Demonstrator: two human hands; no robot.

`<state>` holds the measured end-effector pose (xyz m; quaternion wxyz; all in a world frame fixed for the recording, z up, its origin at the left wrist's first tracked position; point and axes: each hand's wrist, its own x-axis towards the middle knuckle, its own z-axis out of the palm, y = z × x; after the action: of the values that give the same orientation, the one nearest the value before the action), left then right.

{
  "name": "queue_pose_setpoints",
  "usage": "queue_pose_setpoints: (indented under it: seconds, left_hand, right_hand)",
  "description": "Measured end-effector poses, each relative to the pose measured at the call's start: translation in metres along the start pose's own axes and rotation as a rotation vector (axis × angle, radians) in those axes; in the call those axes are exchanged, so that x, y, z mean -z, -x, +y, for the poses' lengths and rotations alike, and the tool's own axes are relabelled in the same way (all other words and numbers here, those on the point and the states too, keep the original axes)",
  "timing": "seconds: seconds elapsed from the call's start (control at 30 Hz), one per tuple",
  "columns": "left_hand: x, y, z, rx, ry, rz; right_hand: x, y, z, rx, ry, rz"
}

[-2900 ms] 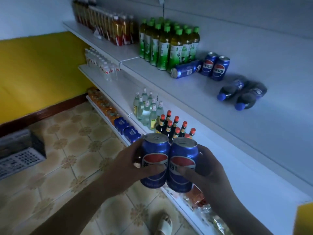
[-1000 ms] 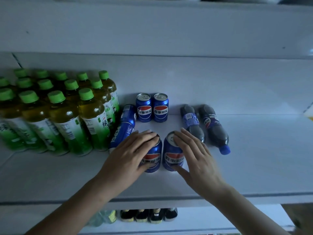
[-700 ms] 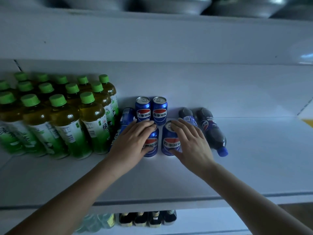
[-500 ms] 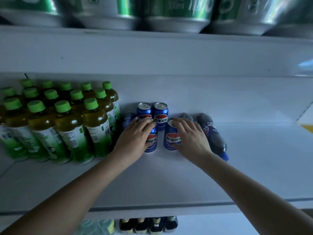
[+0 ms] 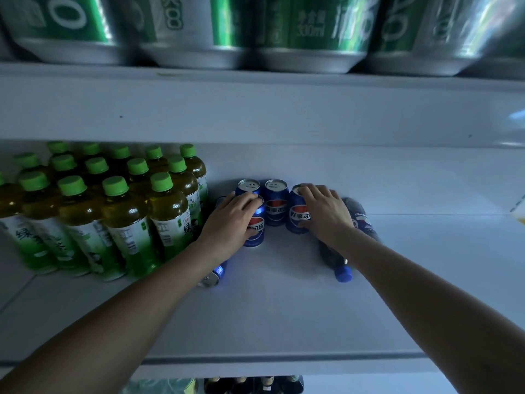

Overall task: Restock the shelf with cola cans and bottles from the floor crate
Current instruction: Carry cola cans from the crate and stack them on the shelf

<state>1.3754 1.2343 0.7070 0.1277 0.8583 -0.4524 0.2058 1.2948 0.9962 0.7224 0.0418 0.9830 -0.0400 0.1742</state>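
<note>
Green-capped tea bottles (image 5: 125, 223) stand grouped at left; green cans (image 5: 309, 32) line the upper shelf.

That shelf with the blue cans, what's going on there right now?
A person is stocking cola cans. The left hand rests on one upright can, the right hand on another, beside two cans at the back. A can and a cola bottle lie on their sides beside green-capped bottles.

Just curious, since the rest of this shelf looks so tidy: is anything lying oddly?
Yes. A cola can lies on its side under the left forearm, beside the upright green tea bottles. A cola bottle also lies flat under the right arm, cap toward the shelf's front.
</note>
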Motion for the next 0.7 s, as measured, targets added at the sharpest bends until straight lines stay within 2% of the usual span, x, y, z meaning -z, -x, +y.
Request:
queue_pose_setpoints:
  seconds: [0.5, 0.7]
  left_hand:
    - [-0.002, 0.000, -0.004, -0.009, 0.074, -0.005]
    - [0.000, 0.001, -0.002, -0.016, 0.035, -0.015]
  right_hand:
    - [-0.011, -0.017, 0.018, 0.018, 0.029, -0.017]
    - [-0.013, -0.015, 0.015, 0.017, -0.048, -0.007]
